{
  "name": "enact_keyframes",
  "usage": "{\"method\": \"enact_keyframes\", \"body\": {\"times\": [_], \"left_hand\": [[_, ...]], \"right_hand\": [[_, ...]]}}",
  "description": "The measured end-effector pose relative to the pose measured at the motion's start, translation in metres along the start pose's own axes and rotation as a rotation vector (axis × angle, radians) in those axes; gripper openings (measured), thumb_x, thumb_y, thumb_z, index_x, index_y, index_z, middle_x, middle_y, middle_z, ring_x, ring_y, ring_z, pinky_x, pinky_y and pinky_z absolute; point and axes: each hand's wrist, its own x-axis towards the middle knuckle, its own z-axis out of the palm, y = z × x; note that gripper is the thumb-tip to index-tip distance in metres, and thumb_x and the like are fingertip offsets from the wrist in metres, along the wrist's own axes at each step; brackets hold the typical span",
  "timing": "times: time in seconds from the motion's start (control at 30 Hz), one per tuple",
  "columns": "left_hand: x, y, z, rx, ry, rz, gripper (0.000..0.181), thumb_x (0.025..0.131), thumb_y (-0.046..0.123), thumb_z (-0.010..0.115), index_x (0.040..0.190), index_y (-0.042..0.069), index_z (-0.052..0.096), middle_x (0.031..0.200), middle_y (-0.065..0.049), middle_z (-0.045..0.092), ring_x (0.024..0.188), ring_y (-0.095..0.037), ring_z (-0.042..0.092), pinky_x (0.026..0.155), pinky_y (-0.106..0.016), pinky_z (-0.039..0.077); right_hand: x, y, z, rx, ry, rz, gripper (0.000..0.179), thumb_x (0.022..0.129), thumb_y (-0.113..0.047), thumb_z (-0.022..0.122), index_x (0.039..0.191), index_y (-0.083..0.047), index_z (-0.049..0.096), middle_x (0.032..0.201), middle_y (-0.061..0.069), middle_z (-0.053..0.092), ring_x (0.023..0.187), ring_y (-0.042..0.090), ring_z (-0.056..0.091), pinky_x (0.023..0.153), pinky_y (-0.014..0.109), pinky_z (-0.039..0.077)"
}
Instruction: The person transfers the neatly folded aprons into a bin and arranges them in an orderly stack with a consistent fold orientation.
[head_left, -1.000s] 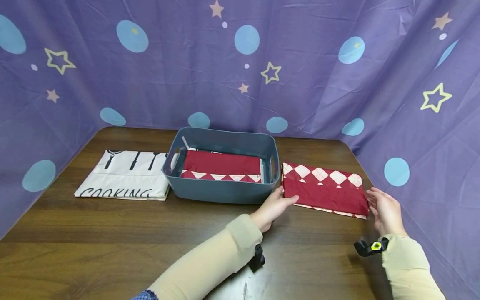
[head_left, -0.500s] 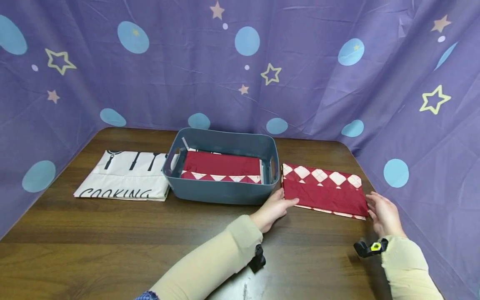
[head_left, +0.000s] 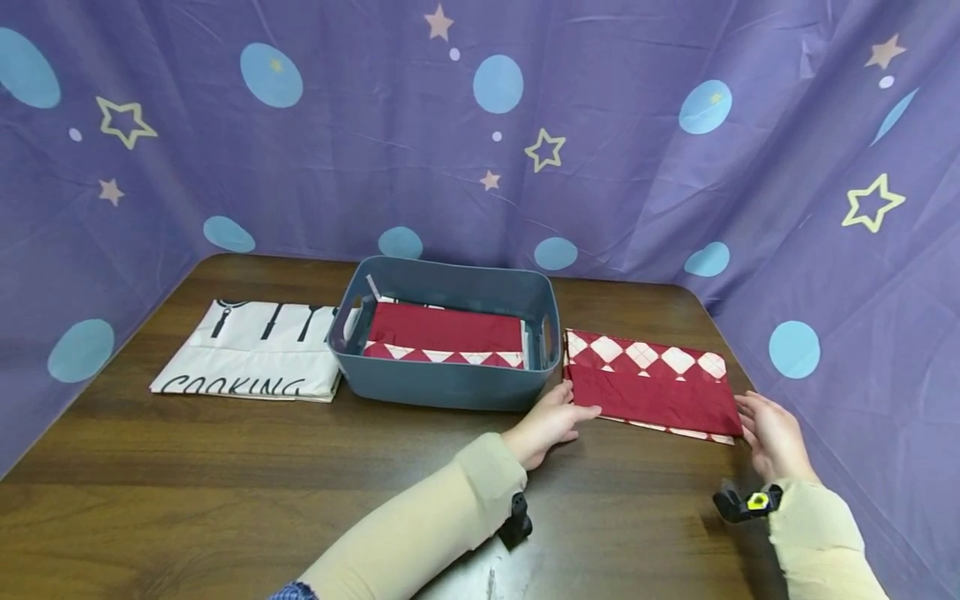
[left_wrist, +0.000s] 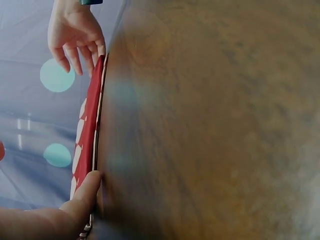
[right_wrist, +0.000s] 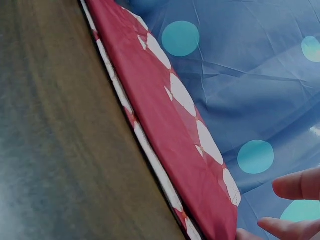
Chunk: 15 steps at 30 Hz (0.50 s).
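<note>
A folded red cloth with a row of white diamonds lies flat on the right of the table. My left hand is at its left end, thumb extended by the front edge and fingers along the left side. In the left wrist view, the left thumb touches or nearly touches the cloth's edge. At the opposite end, my right hand has its loosely bent fingers against or just beside the right edge. The right wrist view shows right fingers spread near the cloth's corner, without a visible grip.
A blue-grey basket stands left of the cloth, with another folded red cloth inside. Left of the basket lies a folded white cloth lettered "COOKING". Purple curtains hang along the wooden table's back and sides.
My right hand has slid slightly toward the front along the cloth's right edge. My left hand stays at the left end, and the head view has shifted a little.
</note>
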Motion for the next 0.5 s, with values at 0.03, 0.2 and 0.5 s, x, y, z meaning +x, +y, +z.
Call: {"method": "enact_keyframes", "body": {"times": [0.03, 0.2, 0.5], "left_hand": [[-0.0003, -0.0001, 0.0000, 0.005, 0.000, 0.002, 0.080, 0.093, 0.017, 0.066, 0.156, 0.001, 0.020, 0.162, -0.019, 0.024, 0.148, -0.032, 0.028, 0.111, -0.050, 0.042], [-0.0018, 0.0003, -0.0007, 0.020, -0.002, -0.001, 0.079, 0.092, 0.017, 0.066, 0.156, 0.001, 0.022, 0.162, -0.018, 0.025, 0.148, -0.032, 0.029, 0.109, -0.050, 0.044], [-0.0065, 0.0006, 0.0000, 0.033, -0.006, -0.020, 0.076, 0.092, 0.017, 0.066, 0.155, 0.001, 0.026, 0.161, -0.018, 0.028, 0.146, -0.033, 0.033, 0.109, -0.049, 0.044]], "right_hand": [[-0.0003, 0.0007, 0.0000, -0.005, 0.003, -0.001, 0.066, 0.104, -0.024, 0.042, 0.159, -0.008, 0.010, 0.076, -0.024, 0.059, 0.087, -0.008, 0.060, 0.082, 0.009, 0.049], [-0.0026, 0.0052, -0.0022, -0.052, 0.004, -0.024, 0.064, 0.104, -0.024, 0.040, 0.158, -0.006, 0.011, 0.077, -0.026, 0.057, 0.086, -0.009, 0.058, 0.084, 0.009, 0.048], [-0.0035, 0.0062, -0.0059, 0.017, -0.016, 0.006, 0.063, 0.105, -0.022, 0.041, 0.158, -0.009, 0.010, 0.075, -0.022, 0.061, 0.079, -0.010, 0.061, 0.078, 0.009, 0.051]]}}
